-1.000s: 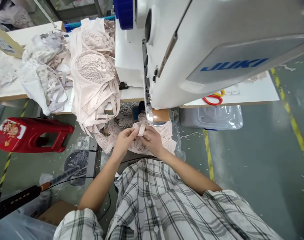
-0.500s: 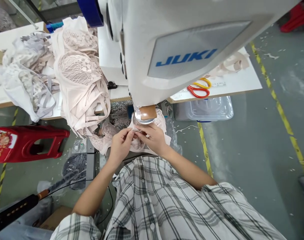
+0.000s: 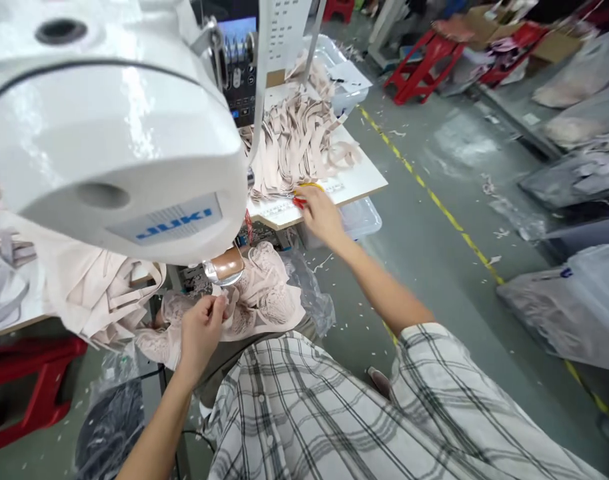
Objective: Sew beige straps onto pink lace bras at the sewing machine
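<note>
My left hand (image 3: 202, 328) is closed in a pinch on the edge of a pale pink lace bra (image 3: 277, 303), just below the sewing head of a white machine (image 3: 134, 147). The bra hangs over the lap, its cups facing up. Out on the right side of the white table, my right hand (image 3: 320, 212) has its fingers curled over the handles of a pair of scissors (image 3: 298, 201). The handles are red and yellow; the hand covers part of them, and the blades point left toward cut fabric strips.
A heap of beige fabric strips (image 3: 294, 143) lies on the white table (image 3: 367, 180). More pale bras (image 3: 101, 287) are piled at the left. Under the table's right end is a clear plastic box (image 3: 367, 220). A red stool (image 3: 34, 380) stands at lower left.
My right hand has left the bra and moved right and away from me to the scissors. My left hand still pinches the bra. The view has swung to the right.
</note>
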`<control>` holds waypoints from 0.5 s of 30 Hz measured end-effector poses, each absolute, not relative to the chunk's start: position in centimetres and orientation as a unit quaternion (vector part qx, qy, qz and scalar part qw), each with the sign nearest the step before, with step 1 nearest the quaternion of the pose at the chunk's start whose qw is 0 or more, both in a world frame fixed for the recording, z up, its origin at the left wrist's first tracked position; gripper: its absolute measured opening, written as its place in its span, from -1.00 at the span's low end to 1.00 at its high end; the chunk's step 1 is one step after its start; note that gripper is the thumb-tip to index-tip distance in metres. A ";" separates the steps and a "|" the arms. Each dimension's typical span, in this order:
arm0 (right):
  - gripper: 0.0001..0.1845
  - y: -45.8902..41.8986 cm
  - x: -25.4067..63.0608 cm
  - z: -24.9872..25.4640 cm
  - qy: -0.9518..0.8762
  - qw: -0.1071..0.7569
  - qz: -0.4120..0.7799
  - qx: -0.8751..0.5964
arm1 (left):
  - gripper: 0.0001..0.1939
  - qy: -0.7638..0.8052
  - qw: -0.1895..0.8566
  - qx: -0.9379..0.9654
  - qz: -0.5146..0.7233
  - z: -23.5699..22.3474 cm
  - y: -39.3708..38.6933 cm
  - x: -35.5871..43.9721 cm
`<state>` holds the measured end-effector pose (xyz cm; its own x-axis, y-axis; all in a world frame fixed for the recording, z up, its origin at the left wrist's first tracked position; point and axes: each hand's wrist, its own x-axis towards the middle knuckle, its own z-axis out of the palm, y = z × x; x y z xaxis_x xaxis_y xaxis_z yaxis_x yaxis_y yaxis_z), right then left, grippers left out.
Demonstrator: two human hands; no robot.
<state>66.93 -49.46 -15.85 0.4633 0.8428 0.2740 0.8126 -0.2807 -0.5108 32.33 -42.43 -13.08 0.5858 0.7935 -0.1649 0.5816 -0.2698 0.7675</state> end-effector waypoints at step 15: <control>-0.55 -59.7 60.5 -13.1 -0.595 0.213 0.138 -0.763 | -0.68 0.419 0.732 0.516 0.146 -11.2 -42.2 30.9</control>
